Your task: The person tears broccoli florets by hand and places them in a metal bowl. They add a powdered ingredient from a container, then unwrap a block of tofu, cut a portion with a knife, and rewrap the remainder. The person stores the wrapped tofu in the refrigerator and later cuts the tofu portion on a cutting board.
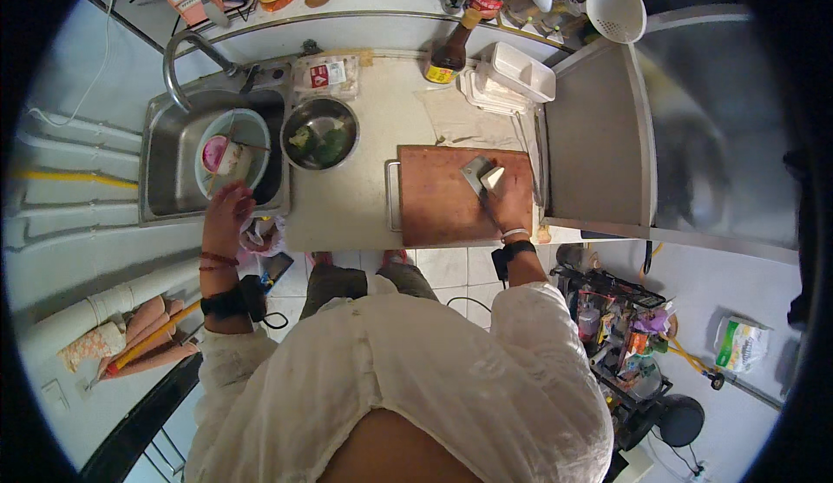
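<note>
My left hand is over the front rim of the steel sink, its fingers loosely curled and apart, with nothing visible in it. Just beyond it, a pale plastic basin in the sink holds a pink-and-white item and thin sticks. My right hand rests above the wooden cutting board, its fingers around a small pale block. A knife with a broad metal blade lies beside and partly under this hand, its dark handle running towards my wrist. A metal bowl with green vegetable pieces stands right of the sink.
Behind the board lie a cloth and stacked white plastic trays. A sauce bottle and a film-wrapped tray stand at the back. A curved faucet arches over the sink. A metal panel bounds the right side.
</note>
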Available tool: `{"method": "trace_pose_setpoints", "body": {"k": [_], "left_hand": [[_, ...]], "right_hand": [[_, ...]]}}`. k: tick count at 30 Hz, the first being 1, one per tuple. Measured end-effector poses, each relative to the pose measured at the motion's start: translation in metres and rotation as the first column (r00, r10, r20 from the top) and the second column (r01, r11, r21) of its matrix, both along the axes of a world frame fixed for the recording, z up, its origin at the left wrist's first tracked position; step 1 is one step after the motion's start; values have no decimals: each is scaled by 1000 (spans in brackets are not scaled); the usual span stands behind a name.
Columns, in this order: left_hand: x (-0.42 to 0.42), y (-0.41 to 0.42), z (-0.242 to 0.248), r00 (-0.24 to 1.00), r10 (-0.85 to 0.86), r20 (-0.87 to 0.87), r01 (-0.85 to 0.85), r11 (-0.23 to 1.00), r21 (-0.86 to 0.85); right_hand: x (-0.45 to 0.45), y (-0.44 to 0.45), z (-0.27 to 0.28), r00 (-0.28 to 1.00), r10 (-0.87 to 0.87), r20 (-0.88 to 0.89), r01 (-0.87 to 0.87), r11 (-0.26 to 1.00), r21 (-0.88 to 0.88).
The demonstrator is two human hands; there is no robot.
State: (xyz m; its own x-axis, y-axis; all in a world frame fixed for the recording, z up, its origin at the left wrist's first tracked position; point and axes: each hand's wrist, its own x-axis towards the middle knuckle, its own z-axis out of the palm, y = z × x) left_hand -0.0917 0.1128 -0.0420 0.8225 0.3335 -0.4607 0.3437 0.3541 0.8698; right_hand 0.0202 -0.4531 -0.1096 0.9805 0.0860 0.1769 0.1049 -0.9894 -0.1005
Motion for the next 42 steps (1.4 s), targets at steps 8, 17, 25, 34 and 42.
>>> {"method": "trace_pose_setpoints", "body": {"k": [8, 17, 25, 34, 42], "left_hand": [[67, 62, -16, 915, -403, 6, 399, 909, 119], [110, 119, 19, 678, -322, 660, 559, 810, -178], [101, 165, -40, 895, -266, 357, 407, 814, -414], [141, 171, -99, 997, -12, -70, -58, 432, -900], [177, 143, -143, 999, 19, -45, -48, 307, -950]], "right_hand": [[42, 207, 65, 739, 635, -226, 514, -313, 799], [54, 518, 95, 699, 714, 45, -127, 61, 990], [92, 546, 63, 473, 865, -167, -364, 365, 857], [202, 581, -2, 746, 644, 169, -654, 757, 2], [200, 582, -23, 805, 546, -232, -574, 815, -73]]}}
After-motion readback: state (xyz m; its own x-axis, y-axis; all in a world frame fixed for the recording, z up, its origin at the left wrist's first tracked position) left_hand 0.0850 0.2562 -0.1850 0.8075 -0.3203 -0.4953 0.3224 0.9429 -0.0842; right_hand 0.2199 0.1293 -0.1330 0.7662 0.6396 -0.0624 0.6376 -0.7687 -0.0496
